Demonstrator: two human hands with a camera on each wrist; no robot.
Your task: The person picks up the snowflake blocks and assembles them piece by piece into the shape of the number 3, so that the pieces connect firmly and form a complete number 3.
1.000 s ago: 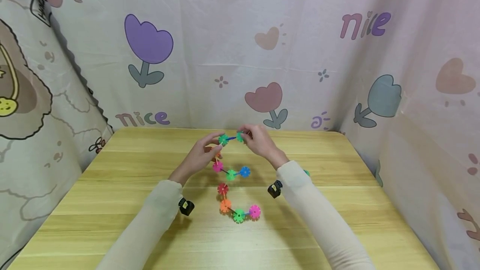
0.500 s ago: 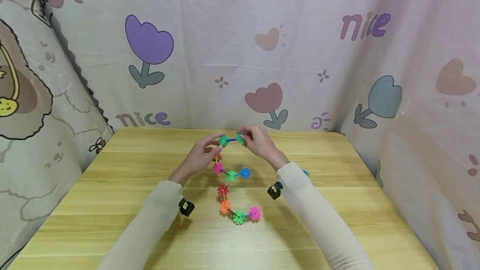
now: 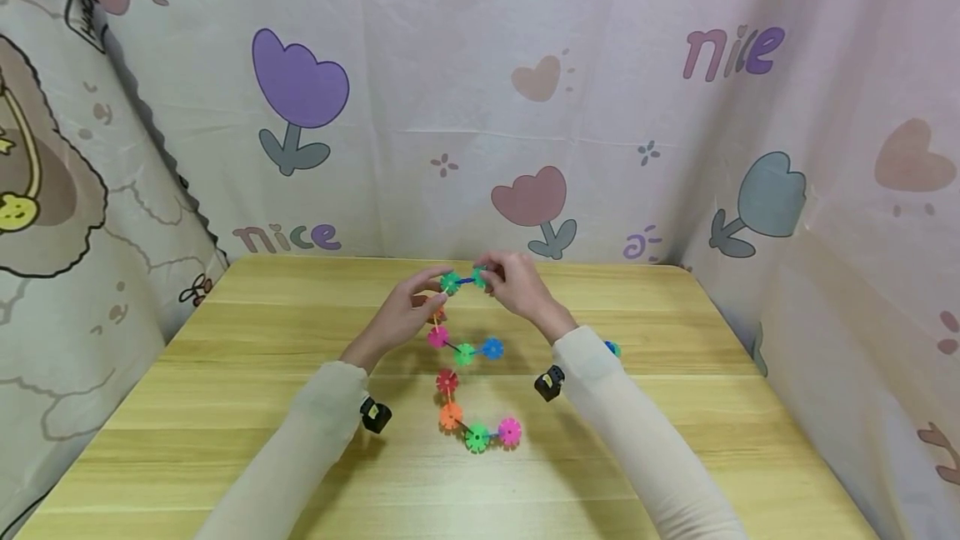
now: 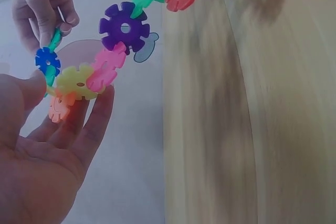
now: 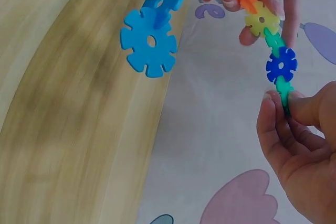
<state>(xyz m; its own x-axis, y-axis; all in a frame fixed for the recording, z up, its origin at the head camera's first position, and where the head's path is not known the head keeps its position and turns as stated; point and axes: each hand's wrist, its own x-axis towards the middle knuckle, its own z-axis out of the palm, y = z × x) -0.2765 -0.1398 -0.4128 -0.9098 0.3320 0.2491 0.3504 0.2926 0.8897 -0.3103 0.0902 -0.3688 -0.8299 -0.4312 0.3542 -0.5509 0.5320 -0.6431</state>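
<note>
Both hands hold a chain of slotted plastic snowflake discs [image 3: 451, 282] above the far part of the table. My left hand [image 3: 401, 311] grips it near the yellow discs [image 4: 79, 81], its thumb against the chain and the other fingers behind. My right hand [image 3: 517, 286] pinches the green end disc [image 5: 284, 90] between thumb and fingers, just beyond a dark blue disc [image 5: 281, 65]. From the left hand the chain runs on through a pink disc [image 4: 106, 67] and a purple disc [image 4: 125, 28]. A light blue disc [image 5: 149, 42] hangs nearer the right wrist camera.
Lower in the head view are a blue disc [image 3: 492, 348], a red disc [image 3: 446, 382], an orange disc [image 3: 451, 416] and a pink disc [image 3: 510, 432], linked by others. A teal-blue piece [image 3: 613, 348] shows behind the right sleeve. Printed cloth [image 3: 420, 107] hangs beyond the wooden table [image 3: 300, 482].
</note>
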